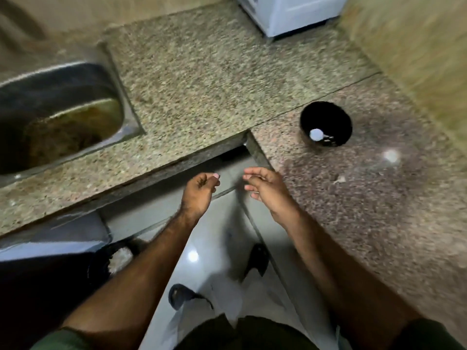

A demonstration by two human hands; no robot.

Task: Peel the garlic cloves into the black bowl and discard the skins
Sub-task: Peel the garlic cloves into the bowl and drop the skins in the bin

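The black bowl [326, 114] stands on the dark granite counter at the right, with a pale round peeled garlic clove [316, 134] in its bottom. Both hands hover over the floor in front of the counter's inner corner, left of the bowl. My left hand [199, 192] is curled into a loose fist with the thumb on top; nothing shows inside it. My right hand [265, 189] has relaxed, slightly bent fingers and holds nothing. A small pale scrap [340, 178] lies on the counter near my right hand.
A steel sink [58, 117] is set into the lighter granite counter [202, 79] at the left. A white appliance [290, 13] stands at the back. A dark bin bag [101, 263] with pale scraps sits low left. Sandals [257, 261] lie on the tiled floor.
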